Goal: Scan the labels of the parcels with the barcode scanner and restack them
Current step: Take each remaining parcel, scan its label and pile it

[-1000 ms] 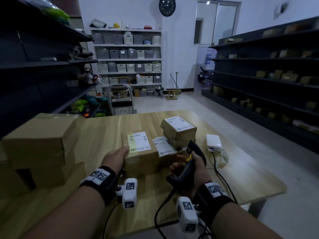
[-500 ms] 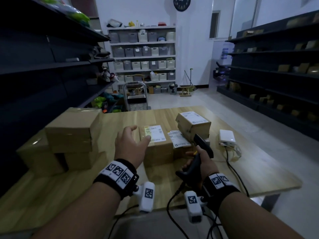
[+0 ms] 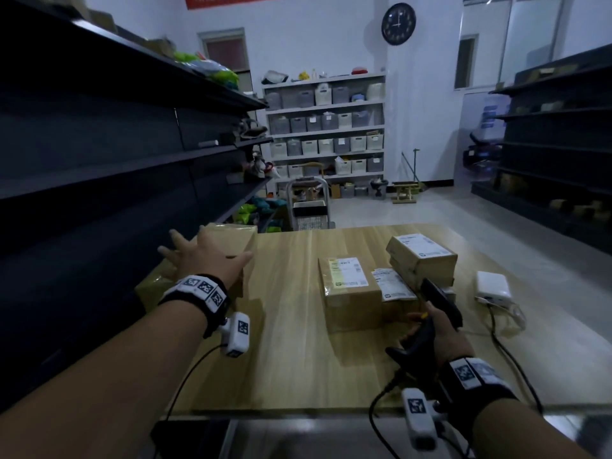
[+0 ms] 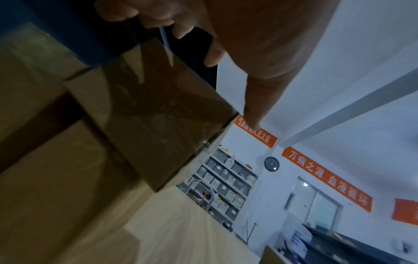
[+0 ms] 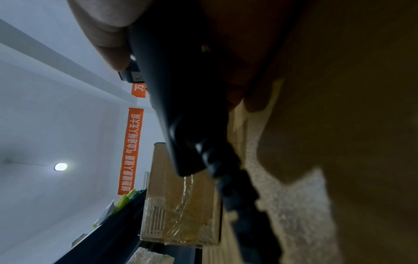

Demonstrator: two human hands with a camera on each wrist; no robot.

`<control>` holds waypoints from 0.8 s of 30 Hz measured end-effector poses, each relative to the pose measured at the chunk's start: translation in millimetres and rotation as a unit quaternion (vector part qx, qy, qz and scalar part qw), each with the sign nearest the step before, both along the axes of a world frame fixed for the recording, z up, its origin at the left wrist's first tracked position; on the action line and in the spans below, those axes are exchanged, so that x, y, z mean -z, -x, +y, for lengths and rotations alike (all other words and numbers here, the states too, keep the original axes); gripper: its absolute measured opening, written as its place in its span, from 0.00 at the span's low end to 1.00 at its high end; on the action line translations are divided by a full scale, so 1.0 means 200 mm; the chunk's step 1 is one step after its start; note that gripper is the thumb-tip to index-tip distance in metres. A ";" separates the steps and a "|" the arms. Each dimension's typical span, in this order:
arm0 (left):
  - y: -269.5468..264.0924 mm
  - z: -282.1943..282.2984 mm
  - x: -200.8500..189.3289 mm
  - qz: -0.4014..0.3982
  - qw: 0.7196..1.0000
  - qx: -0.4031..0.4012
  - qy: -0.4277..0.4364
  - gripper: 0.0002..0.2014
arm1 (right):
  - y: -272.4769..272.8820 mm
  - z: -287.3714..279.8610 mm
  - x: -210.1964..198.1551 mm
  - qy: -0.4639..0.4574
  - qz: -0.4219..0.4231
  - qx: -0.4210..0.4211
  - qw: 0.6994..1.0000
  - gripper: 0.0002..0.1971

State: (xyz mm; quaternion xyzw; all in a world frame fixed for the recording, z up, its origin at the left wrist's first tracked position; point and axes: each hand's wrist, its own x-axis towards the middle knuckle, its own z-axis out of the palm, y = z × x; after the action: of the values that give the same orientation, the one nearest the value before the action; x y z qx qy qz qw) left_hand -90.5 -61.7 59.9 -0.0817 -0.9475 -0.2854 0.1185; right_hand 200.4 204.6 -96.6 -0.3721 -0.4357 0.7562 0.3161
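Left hand (image 3: 207,260) moved onto plain box stack (image 3: 231,240), fingers spread, right hand (image 3: 437,329) gripping scanner (image 3: 430,323), three labelled parcels (image 3: 349,289)

Labelled parcels (image 3: 351,289) clustered mid-table; black scanner (image 3: 433,313) upright, apparently gripped.

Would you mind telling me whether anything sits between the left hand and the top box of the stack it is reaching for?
Nothing visible does. The left hand hovers open over the top box of the stack, with only air between the fingers and the cardboard. The labelled parcels lie off to the right.
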 end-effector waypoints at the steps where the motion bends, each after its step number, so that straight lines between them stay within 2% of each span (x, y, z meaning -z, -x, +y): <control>1: 0.01 -0.01 0.02 -0.008 1.000 0.000 -0.003 0.61 | 0.00 0.00 -0.01 0.001 -0.009 -0.008 1.000 0.33; 6: 0.07 -0.02 0.12 -0.005 1.000 -0.009 -0.012 0.60 | 0.01 0.00 -0.01 0.015 0.010 -0.005 1.000 0.29; 12: -0.01 -0.01 0.16 0.030 0.989 0.023 -0.141 0.48 | 0.02 0.02 0.02 0.043 0.031 0.015 0.998 0.27; 17: -0.21 0.06 0.16 -0.003 0.961 0.066 -0.270 0.46 | 0.02 0.04 0.03 0.071 0.056 0.017 0.996 0.26; 19: -0.30 0.08 0.15 -0.055 0.921 0.086 -0.377 0.43 | 0.01 0.04 0.02 0.087 0.071 0.014 0.994 0.25; 21: -0.39 0.11 0.15 -0.161 0.847 0.101 -0.496 0.43 | 0.01 0.04 0.02 0.097 0.088 0.005 0.991 0.23; 22: -0.43 0.13 0.15 -0.217 0.811 0.107 -0.533 0.42 | 0.02 0.05 0.02 0.104 0.100 0.002 0.990 0.22; 24: -0.51 0.15 0.16 -0.302 0.761 0.133 -0.559 0.35 | 0.02 0.04 0.02 0.124 0.122 -0.006 0.985 0.20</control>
State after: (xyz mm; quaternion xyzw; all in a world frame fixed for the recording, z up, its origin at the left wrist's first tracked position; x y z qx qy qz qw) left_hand 12.1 -31.8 27.9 -0.0358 -0.5865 -0.7870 -0.1881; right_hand 197.2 212.0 -99.9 -0.3110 -0.2992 0.8457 0.3139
